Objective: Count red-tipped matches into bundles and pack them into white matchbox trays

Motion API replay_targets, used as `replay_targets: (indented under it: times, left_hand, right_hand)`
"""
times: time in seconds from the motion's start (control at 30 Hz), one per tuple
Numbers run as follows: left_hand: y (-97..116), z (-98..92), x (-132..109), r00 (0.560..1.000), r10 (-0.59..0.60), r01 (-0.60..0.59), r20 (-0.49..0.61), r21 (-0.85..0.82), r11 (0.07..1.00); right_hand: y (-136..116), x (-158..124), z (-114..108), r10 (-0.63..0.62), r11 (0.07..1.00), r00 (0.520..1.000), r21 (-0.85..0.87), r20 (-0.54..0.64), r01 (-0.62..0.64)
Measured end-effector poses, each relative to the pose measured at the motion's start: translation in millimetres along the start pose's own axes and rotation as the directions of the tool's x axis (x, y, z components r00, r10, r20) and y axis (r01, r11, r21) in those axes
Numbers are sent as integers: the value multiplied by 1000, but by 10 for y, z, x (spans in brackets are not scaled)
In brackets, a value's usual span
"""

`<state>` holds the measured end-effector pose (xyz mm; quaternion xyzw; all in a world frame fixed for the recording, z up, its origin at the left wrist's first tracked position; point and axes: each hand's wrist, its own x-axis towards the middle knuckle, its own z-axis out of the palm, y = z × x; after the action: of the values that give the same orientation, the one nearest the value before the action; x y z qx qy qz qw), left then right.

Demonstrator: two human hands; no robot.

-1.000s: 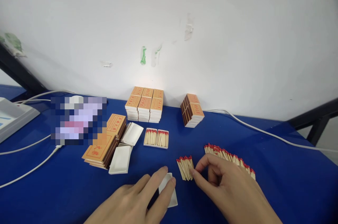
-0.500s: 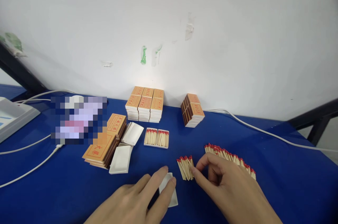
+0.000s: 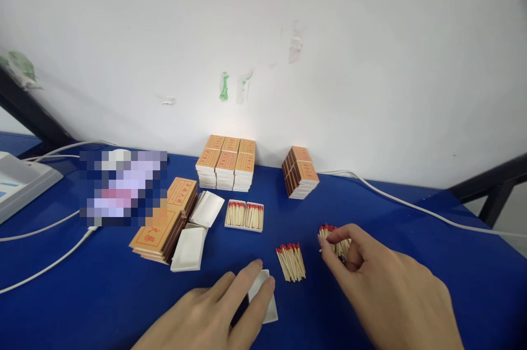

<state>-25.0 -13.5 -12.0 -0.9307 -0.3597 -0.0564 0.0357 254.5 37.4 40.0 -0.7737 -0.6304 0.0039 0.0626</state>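
Observation:
My left hand (image 3: pixel 222 306) lies at the front with its fingers around a small white matchbox tray (image 3: pixel 270 312), partly covering it. To the right of the tray is a small bundle of red-headed matches (image 3: pixel 291 262), loose on the table. My right hand (image 3: pixel 370 278) has its thumb and index finger pinched on matches at the left end of a larger match pile (image 3: pixel 328 230). The hand hides most of that pile. Two filled trays (image 3: pixel 244 216) stand side by side farther back, matches lined up inside.
Empty white trays (image 3: pixel 188 249) sit beside stacked orange matchbox sleeves (image 3: pixel 150 235) on the left. Matchboxes (image 3: pixel 226 163) are stacked by the wall, with another stack (image 3: pixel 302 173) to their right. A blurred device and white cables (image 3: pixel 381 194) lie on the blue table (image 3: pixel 453 284).
My right hand has moved right, from the edge of the small match bundle to the larger pile. My left hand and the tray stay in place.

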Motion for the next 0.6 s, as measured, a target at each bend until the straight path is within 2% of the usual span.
replay_targets:
  times: [0.1,0.23,0.47,0.6]
  left_hand:
    - [1,13,-10,1000,-7,7,-6,-17,1000]
    - [0,-2,4,1000,0,0,2,1,1000]
    - [9,23,12,1000,8,-8,-16,21,1000]
    - [6,36,8,1000,27,-28,10,46,999]
  right_hand:
    - [42,-4,26,-31,992,999,-120,-16,29]
    - [72,-18,58,-70,982,998,-174,9,70]
    - [-10,-40,51,-73,985,995,-151,64,82]
    - [-22,-41,45,-83,986,994,-143,67,92]
